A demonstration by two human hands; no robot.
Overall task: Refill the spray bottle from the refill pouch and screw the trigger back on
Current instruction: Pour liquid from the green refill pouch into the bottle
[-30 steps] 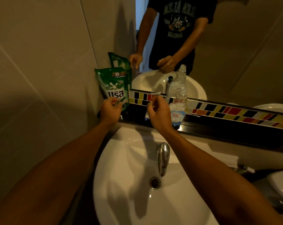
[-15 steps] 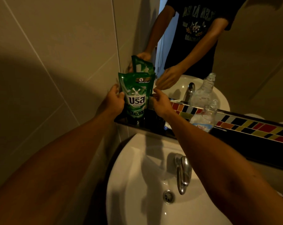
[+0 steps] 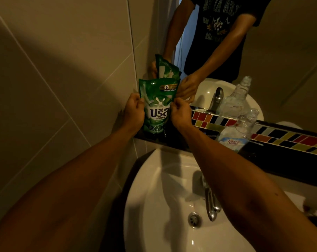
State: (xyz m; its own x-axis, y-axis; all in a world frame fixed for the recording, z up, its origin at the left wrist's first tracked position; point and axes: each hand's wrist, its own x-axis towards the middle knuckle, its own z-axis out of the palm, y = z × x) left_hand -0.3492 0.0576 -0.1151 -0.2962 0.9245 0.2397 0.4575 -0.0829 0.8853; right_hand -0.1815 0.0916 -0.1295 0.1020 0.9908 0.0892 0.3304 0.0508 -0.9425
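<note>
A green refill pouch (image 3: 156, 104) with white lettering stands upright on the dark shelf (image 3: 281, 157) behind the sink, in the corner by the wall. My left hand (image 3: 134, 111) grips its left edge and my right hand (image 3: 180, 114) grips its right edge, both at mid-height. To the right on the same shelf stands a clear plastic bottle (image 3: 239, 131) with a pale label and an open neck, with no trigger on it. I cannot see the trigger head.
A white basin (image 3: 154, 206) with a chrome tap (image 3: 209, 199) and drain (image 3: 195, 219) lies below my arms. A mirror (image 3: 290, 70) above a strip of coloured tiles (image 3: 288, 137) reflects the pouch, bottle and a person. Beige tiled wall closes the left side.
My view has shifted left and closer to the pouch. My right hand left the shelf near the bottle and came onto the pouch's right edge; both hands now hold it higher up.
</note>
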